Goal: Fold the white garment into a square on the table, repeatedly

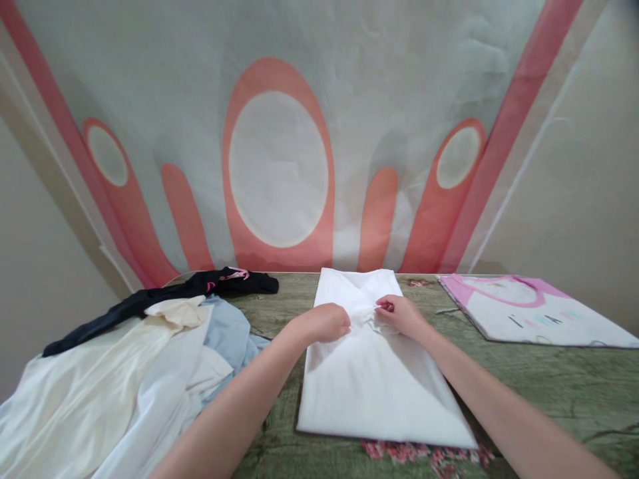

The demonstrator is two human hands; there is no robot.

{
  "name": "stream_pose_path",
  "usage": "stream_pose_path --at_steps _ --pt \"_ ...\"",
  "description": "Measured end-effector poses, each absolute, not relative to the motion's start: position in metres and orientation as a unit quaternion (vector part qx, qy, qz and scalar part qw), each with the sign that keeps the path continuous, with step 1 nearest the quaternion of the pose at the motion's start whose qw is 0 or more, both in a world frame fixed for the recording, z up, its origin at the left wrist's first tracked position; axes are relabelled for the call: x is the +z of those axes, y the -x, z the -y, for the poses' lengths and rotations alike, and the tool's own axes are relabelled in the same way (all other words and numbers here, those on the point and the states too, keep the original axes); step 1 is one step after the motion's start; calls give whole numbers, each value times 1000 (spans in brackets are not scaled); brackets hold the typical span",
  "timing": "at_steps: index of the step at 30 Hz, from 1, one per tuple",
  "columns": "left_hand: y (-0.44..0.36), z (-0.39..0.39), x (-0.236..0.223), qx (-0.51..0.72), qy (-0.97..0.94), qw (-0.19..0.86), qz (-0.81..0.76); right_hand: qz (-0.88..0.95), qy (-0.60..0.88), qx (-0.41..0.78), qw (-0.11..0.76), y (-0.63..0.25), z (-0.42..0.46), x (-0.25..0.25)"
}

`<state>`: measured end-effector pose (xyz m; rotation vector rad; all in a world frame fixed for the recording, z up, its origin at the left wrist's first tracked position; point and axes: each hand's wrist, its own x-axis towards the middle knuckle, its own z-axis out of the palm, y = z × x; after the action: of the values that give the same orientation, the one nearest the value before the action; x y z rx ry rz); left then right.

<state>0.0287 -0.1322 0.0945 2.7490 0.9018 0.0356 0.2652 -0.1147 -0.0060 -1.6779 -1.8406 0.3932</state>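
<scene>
A white garment (369, 392), folded into a long rectangle, lies flat in front of me. Its middle is bunched up between my two hands. My left hand (328, 322) is closed on the cloth at the left of the gathered part, knuckles up, with its fingertips partly hidden. On the right side, my right hand (402, 315) pinches the same cloth between thumb and fingers. Creases spread out from the pinched spot toward both ends of the garment.
A loose heap of cream, white and light blue clothes (114, 392) lies on the left, with a black garment (200, 286) along its back. On the right rests a folded pink and white shirt (539, 309). The wood-patterned table (539, 392) meets a printed backdrop (349, 133).
</scene>
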Motion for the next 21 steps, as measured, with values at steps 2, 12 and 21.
stream_pose_path --at_steps 2,12,21 --pt "-31 135 95 -9 -946 113 -304 695 638 137 303 -261 113 -7" --pt "-31 136 95 -48 -944 96 -311 720 621 58 305 -245 121 13" --pt "-28 135 97 -44 -942 101 -317 725 633 -8 273 -253 127 15"
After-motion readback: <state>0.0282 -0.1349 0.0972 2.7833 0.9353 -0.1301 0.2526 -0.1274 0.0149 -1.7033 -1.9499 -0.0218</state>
